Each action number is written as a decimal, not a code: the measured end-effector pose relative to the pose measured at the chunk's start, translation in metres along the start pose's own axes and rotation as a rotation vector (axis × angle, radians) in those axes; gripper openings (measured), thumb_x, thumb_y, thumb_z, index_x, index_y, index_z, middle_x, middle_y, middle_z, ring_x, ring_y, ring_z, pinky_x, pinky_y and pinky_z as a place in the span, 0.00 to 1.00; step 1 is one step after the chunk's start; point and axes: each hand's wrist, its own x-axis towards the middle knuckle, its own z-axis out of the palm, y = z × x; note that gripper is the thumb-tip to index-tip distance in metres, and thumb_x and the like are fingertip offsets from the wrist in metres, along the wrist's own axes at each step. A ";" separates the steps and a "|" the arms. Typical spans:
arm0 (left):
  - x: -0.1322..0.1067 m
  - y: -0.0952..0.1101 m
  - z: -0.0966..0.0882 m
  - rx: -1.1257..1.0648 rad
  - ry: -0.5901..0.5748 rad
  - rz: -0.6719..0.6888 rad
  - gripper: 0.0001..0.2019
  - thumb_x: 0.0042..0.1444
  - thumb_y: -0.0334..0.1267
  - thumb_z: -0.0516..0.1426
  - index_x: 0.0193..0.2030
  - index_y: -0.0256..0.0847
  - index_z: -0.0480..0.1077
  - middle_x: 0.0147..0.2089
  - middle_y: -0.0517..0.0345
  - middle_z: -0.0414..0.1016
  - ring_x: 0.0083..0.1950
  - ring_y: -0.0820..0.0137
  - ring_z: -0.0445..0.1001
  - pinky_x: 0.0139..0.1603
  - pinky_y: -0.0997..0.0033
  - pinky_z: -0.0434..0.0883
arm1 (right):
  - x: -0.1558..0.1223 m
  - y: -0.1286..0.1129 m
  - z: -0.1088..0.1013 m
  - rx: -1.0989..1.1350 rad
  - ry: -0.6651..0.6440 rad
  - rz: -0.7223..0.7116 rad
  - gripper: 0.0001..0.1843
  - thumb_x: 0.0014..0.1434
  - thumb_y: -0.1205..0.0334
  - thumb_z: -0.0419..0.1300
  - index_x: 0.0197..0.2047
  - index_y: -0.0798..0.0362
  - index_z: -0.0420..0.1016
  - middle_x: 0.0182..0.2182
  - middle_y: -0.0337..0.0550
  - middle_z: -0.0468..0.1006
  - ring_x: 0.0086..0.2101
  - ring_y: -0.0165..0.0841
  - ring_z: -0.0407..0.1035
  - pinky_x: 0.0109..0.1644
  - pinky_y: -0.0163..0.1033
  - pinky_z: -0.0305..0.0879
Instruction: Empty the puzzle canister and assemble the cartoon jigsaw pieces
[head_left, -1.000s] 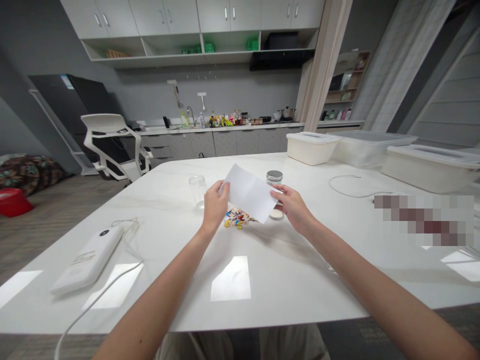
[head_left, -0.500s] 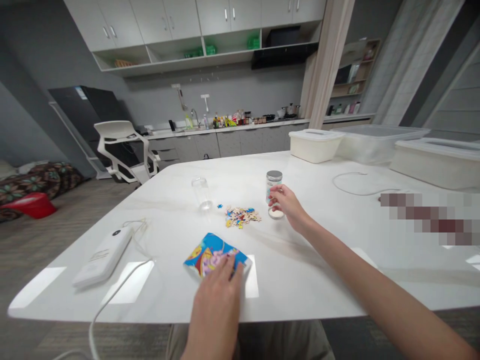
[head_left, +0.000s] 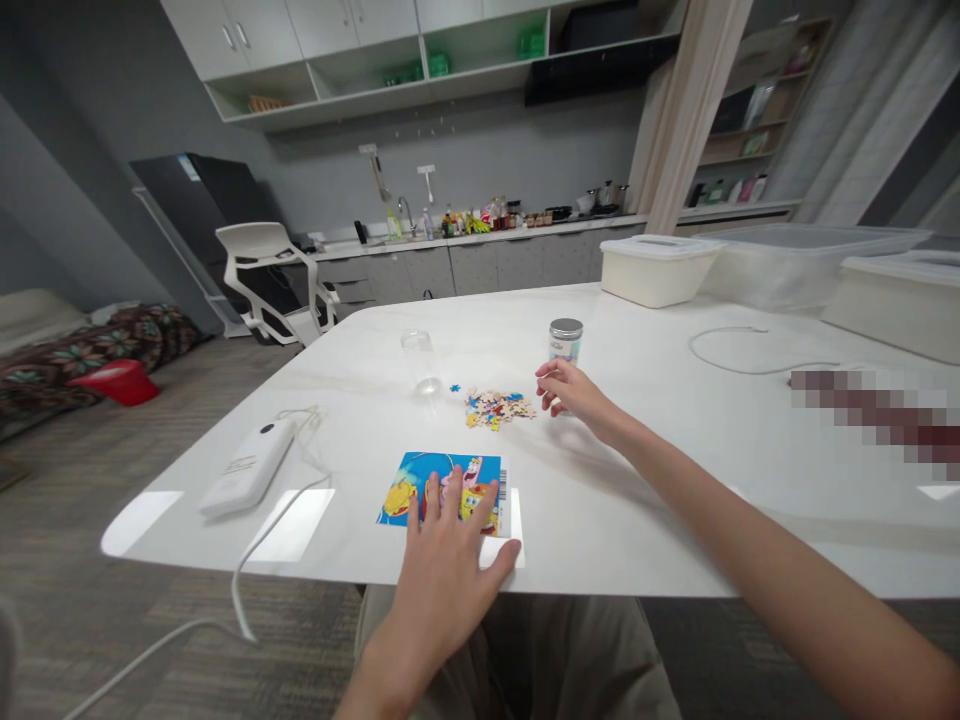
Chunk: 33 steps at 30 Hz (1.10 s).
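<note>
My left hand (head_left: 442, 580) lies with spread fingers on a printed SpongeBob picture card (head_left: 442, 492), near the table's front edge. The card sits flat, picture up, and the hand covers its lower part. My right hand (head_left: 574, 390) hovers with loosely curled fingers in front of a glass jar with a dark metal lid (head_left: 565, 340), holding nothing. I cannot tell whether it touches the jar. To the left of that hand lies a small heap of jigsaw pieces (head_left: 495, 408), with one blue piece (head_left: 454, 388) apart from it. A clear glass tumbler (head_left: 420, 362) stands beyond them.
A white power bank (head_left: 247, 466) with a white cable (head_left: 281, 530) lies at the table's left. Lidded white storage boxes (head_left: 656, 270) stand along the far right, with a thin white cord (head_left: 750, 360) before them. A pixelated patch covers part of the right.
The sheet held in both hands now lies flat on the table, picture up, under my left hand nearer the front edge. My right hand has let go and sits by the jar.
</note>
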 end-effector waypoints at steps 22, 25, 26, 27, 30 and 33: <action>0.065 0.038 -0.039 0.035 -0.025 0.400 0.33 0.64 0.62 0.45 0.65 0.38 0.62 0.59 0.43 0.72 0.57 0.54 0.71 0.55 0.53 0.67 | 0.042 0.037 -0.053 -0.454 0.631 -0.268 0.19 0.50 0.60 0.56 0.46 0.50 0.59 0.39 0.43 0.66 0.38 0.37 0.67 0.46 0.45 0.65; 0.116 0.020 -0.061 0.140 0.168 0.462 0.24 0.65 0.56 0.46 0.45 0.37 0.72 0.44 0.47 0.75 0.48 0.57 0.72 0.52 0.55 0.65 | 0.050 0.052 -0.054 -0.465 0.579 -0.247 0.24 0.48 0.53 0.60 0.47 0.50 0.61 0.41 0.46 0.68 0.41 0.41 0.68 0.49 0.49 0.66; 0.132 0.009 -0.065 0.156 0.247 0.430 0.21 0.66 0.52 0.46 0.40 0.37 0.71 0.41 0.48 0.75 0.45 0.58 0.72 0.50 0.56 0.65 | 0.051 0.057 -0.053 -0.472 0.556 -0.252 0.26 0.47 0.52 0.62 0.49 0.51 0.61 0.42 0.48 0.69 0.43 0.42 0.68 0.51 0.50 0.66; 0.147 -0.004 -0.067 0.158 0.329 0.404 0.18 0.66 0.49 0.46 0.39 0.38 0.70 0.40 0.49 0.74 0.44 0.59 0.71 0.50 0.57 0.64 | 0.051 0.060 -0.052 -0.478 0.540 -0.259 0.29 0.46 0.52 0.63 0.50 0.52 0.62 0.44 0.51 0.69 0.45 0.44 0.68 0.52 0.51 0.65; 0.176 -0.045 -0.058 0.112 0.621 0.262 0.09 0.62 0.40 0.48 0.39 0.40 0.66 0.41 0.47 0.71 0.46 0.57 0.69 0.50 0.56 0.63 | 0.052 0.064 -0.050 -0.493 0.510 -0.282 0.35 0.45 0.52 0.64 0.55 0.53 0.60 0.49 0.56 0.70 0.50 0.47 0.68 0.54 0.52 0.65; 0.186 -0.076 -0.041 0.047 0.774 0.072 0.06 0.58 0.38 0.51 0.40 0.40 0.62 0.43 0.44 0.69 0.47 0.53 0.68 0.50 0.53 0.63 | 0.053 0.059 -0.050 -0.494 0.536 -0.345 0.40 0.48 0.50 0.64 0.60 0.55 0.57 0.55 0.60 0.68 0.53 0.47 0.66 0.58 0.53 0.63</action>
